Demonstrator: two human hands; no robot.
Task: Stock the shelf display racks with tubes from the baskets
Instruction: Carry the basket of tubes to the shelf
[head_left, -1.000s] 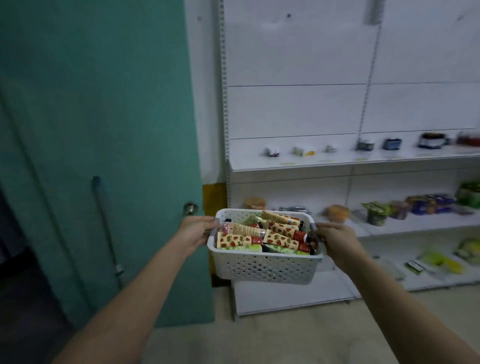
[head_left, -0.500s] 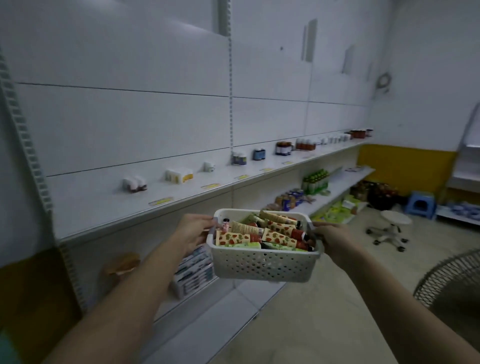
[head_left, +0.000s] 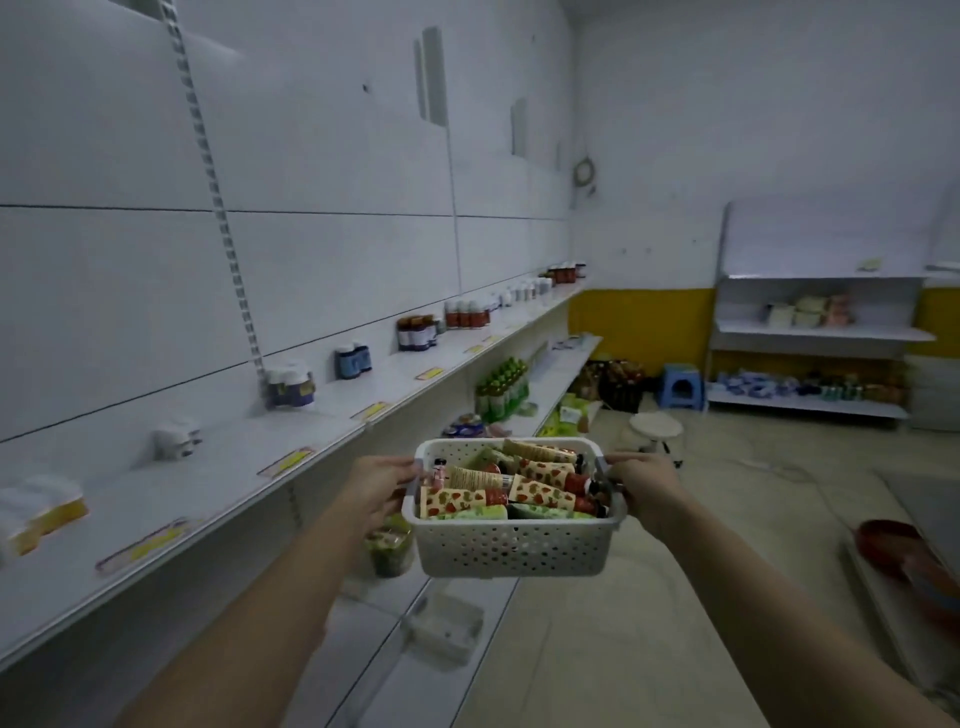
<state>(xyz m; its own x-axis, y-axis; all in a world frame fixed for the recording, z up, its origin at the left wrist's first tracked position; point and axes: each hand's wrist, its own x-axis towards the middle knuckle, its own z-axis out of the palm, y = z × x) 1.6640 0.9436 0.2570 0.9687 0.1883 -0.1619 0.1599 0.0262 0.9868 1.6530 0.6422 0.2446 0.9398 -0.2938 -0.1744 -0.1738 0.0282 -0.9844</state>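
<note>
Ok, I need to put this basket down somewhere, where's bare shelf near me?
Both hands, left hand and right hand, hold the basket of tubes. The top shelf shows bare stretches between the white jars and the blue-label bottles. Farther along, bottles crowd it.

No legible text anywhere. Yellow price tags (head_left: 291, 459) on the shelf (head_left: 218, 467) edge: print too blurred to read. Tubes (head_left: 540, 491) in the basket (head_left: 511, 545) show strawberry patterns, lettering too small. Bottles (head_left: 415, 332) on the shelf carry labels, unreadable.
</note>
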